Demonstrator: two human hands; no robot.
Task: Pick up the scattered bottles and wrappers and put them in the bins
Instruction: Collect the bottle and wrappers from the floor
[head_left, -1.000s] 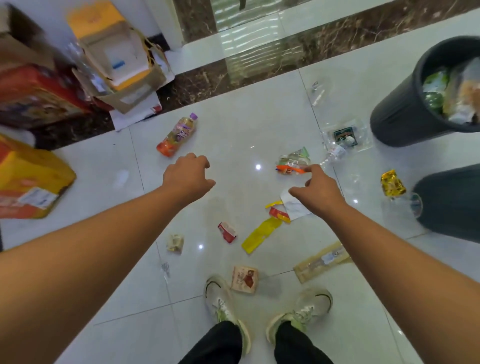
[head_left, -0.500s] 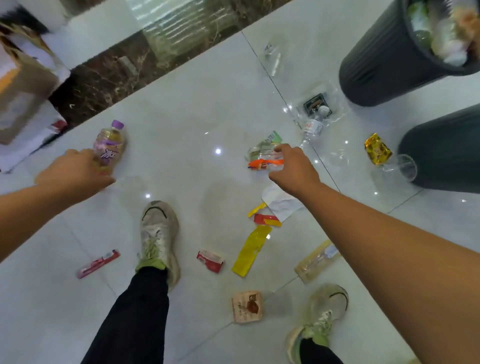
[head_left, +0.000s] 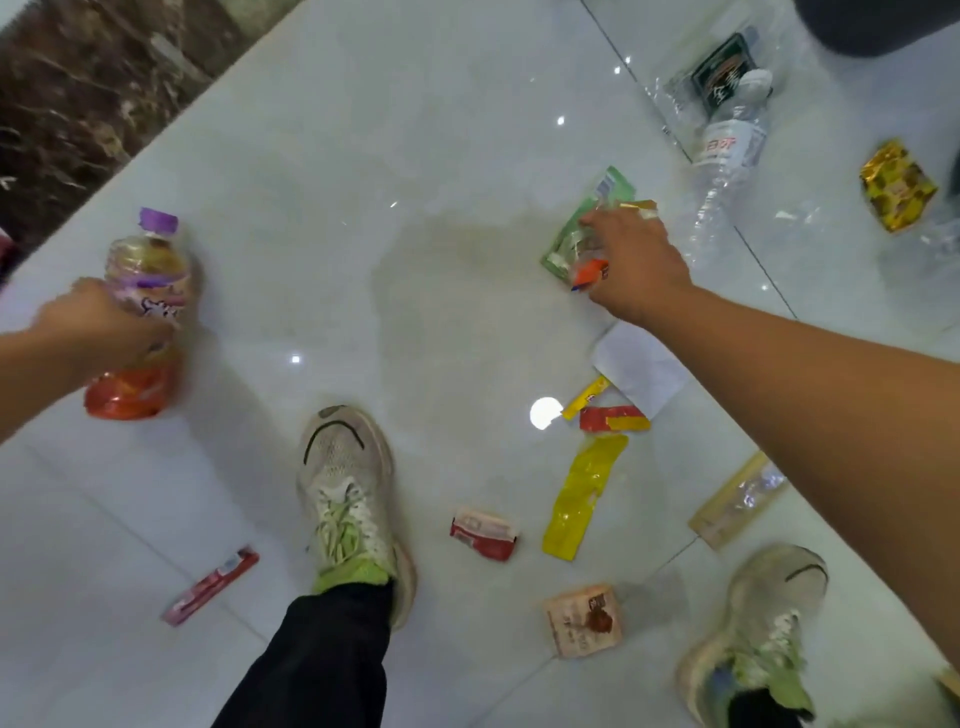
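At the far left my left hand (head_left: 106, 325) is shut on a purple-capped drink bottle (head_left: 143, 270) with an orange base, lying on the white tile floor. My right hand (head_left: 636, 265) is closed over a crumpled green and orange wrapper (head_left: 571, 241) at the upper right. A clear water bottle (head_left: 727, 156) lies just beyond that hand, next to a clear bag with a dark label (head_left: 724, 73). A gold wrapper (head_left: 896, 184) sits at the right edge. Only the dark base of one bin (head_left: 872, 26) shows at the top right.
More wrappers lie near my shoes (head_left: 345, 499): a yellow one (head_left: 582, 499), a red one (head_left: 483, 535), a long red one (head_left: 210, 584), a tan packet (head_left: 584, 621), a white paper (head_left: 641, 371) and a beige sleeve (head_left: 737, 501). Dark marble flooring (head_left: 78, 104) borders the upper left.
I have bent lower and the view has closed in on the floor. My left hand has gone from reaching toward the drink bottle to gripping it. My right hand has closed over the green and orange wrapper.
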